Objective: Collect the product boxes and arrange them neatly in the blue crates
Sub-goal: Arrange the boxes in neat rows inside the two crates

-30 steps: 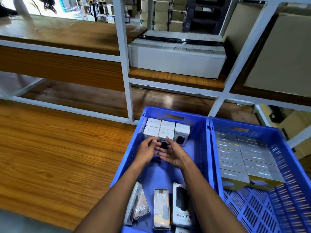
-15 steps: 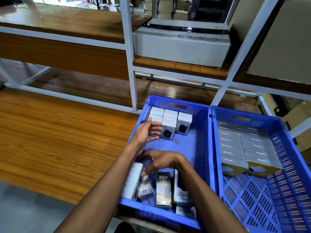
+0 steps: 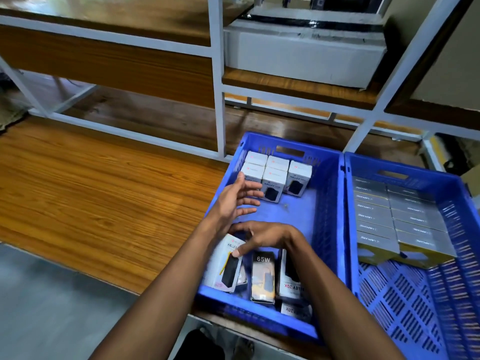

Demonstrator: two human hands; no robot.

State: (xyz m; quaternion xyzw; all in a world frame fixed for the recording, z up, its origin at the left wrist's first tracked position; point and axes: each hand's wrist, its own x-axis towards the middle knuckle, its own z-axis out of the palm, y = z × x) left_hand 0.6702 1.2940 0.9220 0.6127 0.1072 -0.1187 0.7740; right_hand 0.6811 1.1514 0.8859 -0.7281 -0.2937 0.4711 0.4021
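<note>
The left hand [image 3: 235, 201] hovers in the left crate [image 3: 328, 211], fingers straight and spread, holding nothing, just before the white boxes [image 3: 275, 175] standing upright in its far left corner. The right hand [image 3: 262, 236] reaches across below it, fingers curled onto the top of a white Halley box [image 3: 226, 266] that leans at the crate's near left. Beside that lie a 65W box [image 3: 262, 279] and a 20K box [image 3: 289, 281]. The right crate [image 3: 405, 302] holds two neat rows of grey boxes [image 3: 394, 216]. Both crates rest on the wooden desk [image 3: 91, 198], with a white-framed shelf [image 3: 218, 74] behind.
</note>
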